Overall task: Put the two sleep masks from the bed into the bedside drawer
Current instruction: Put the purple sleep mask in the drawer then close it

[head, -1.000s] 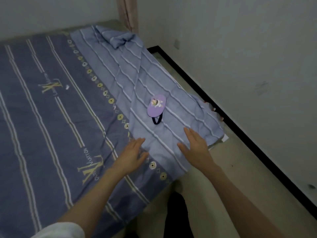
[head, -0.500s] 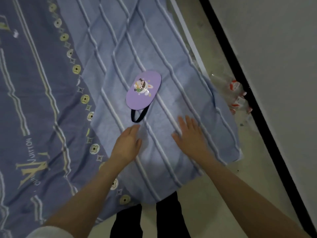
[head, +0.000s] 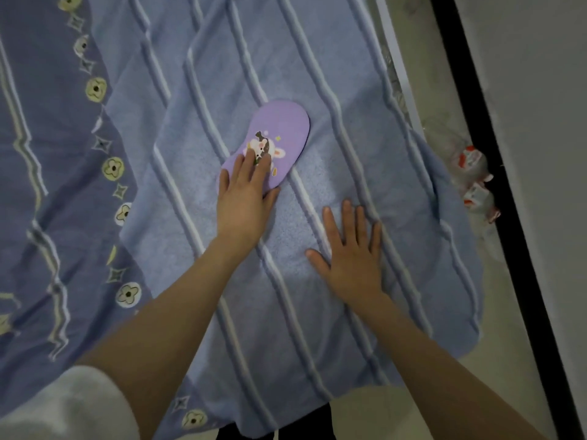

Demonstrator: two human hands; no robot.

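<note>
A purple sleep mask with a cartoon rabbit print lies on the light blue striped blanket on the bed. My left hand rests on the mask's near end, fingers spread over it and thumb at its right edge. The mask's black strap is hidden under that hand. My right hand lies flat and open on the blanket, to the right of and nearer than the mask, apart from it. Only one sleep mask is in view. No drawer is in view.
A darker blue patterned bed sheet covers the bed to the left. Crumpled plastic bottles with red labels lie on the floor by the black skirting board at the right. Pale floor shows below the blanket's edge.
The view has closed in on the bed. My left hand has moved forward onto the mask's near end, covering the strap. My right hand has settled flat on the blanket.
</note>
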